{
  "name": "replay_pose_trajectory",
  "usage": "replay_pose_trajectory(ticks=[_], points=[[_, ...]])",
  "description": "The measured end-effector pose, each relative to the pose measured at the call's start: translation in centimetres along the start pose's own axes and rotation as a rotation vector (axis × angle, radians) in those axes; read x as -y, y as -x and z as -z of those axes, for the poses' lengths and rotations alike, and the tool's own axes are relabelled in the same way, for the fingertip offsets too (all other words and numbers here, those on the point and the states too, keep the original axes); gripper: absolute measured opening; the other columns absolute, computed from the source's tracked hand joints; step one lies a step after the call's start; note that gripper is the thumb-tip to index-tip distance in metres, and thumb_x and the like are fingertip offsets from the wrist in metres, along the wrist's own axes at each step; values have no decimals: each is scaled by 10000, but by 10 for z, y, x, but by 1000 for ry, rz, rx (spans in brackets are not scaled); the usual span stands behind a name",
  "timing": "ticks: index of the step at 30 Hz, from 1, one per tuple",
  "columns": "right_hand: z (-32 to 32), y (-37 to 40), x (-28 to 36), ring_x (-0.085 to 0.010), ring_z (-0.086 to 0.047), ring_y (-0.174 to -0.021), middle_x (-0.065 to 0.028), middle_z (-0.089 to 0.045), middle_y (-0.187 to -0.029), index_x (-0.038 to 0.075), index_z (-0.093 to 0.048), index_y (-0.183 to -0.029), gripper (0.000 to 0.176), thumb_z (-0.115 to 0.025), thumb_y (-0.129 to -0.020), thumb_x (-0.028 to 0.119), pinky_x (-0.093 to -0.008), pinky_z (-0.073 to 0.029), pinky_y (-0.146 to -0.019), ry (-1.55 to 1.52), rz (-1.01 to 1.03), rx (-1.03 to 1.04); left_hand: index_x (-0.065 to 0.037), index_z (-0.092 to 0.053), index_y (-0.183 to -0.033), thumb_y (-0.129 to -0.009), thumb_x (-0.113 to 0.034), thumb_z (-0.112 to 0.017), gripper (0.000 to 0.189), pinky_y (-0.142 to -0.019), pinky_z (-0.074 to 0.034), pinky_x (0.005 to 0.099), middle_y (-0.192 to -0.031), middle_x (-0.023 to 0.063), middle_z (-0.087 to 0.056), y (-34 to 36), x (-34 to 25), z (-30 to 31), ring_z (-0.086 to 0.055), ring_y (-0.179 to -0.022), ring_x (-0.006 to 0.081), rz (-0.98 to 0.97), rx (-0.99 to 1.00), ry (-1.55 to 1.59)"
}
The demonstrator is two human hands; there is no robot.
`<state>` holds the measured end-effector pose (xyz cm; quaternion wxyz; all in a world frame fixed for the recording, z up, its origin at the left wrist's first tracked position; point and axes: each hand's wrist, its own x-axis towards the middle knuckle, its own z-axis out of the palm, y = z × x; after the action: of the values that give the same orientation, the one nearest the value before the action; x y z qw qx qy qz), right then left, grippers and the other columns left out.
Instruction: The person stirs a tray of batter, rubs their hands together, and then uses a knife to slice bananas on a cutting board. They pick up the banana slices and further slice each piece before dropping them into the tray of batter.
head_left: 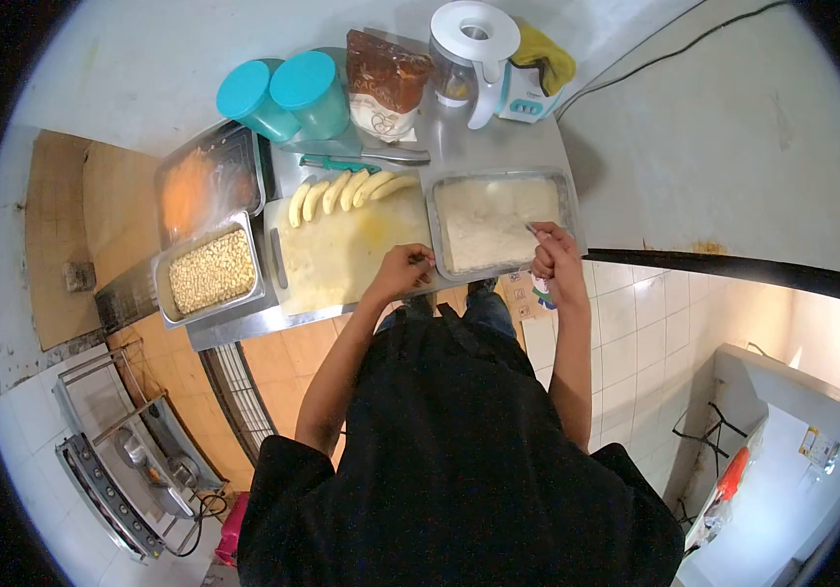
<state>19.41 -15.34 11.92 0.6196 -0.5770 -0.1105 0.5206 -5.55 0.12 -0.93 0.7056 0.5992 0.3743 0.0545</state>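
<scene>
A clear rectangular container of pale, flour-like powder sits at the right end of the metal table. Over its right side, my right hand is closed on a thin metal utensil; its working end is too small to identify. My left hand is curled with fingertips together at the container's left near corner, over the edge of the cutting board. Whether those fingers grip anything is hidden. Several peeled bananas lie in a row along the board's far edge.
Behind the board are a knife, a green-handled peeler, teal-lidded canisters, a brown bag and a blender. A metal tray of corn kernels and a container of orange shreds stand left.
</scene>
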Motion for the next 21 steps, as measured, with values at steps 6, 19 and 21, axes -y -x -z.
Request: replay_pose_trajectory(ticks=[6,19,21], points=[[-4,20,39,-55,-174,-488,74,-223,-582,28,-601,-1149,181,-531,-1004,111,-257,-199,-494,-83,243,10,8,-695,-999,-907,-80,-664,131,-585,-553,284,-775,66,-695,1,-1,1,-690,-645,139,-4,20,-7],[-14,45,79,-59,-235,-529,65,-304,-593,-13,-589,-1192,241,-524,-986,93,-276,-236,-552,-70,620,258,19,-701,-1002,-903,-72,-668,138,-603,-561,294,-774,81,-696,4,-4,0,-679,-640,146,-36,8,-49],[-14,46,80,-60,-231,-528,65,-302,-594,-13,-587,-1188,240,-527,-985,98,-276,-234,-550,-53,632,232,22,-701,-999,-901,-75,-669,141,-606,-562,297,-770,81,-693,5,-3,-1,-676,-639,147,-29,4,-39]])
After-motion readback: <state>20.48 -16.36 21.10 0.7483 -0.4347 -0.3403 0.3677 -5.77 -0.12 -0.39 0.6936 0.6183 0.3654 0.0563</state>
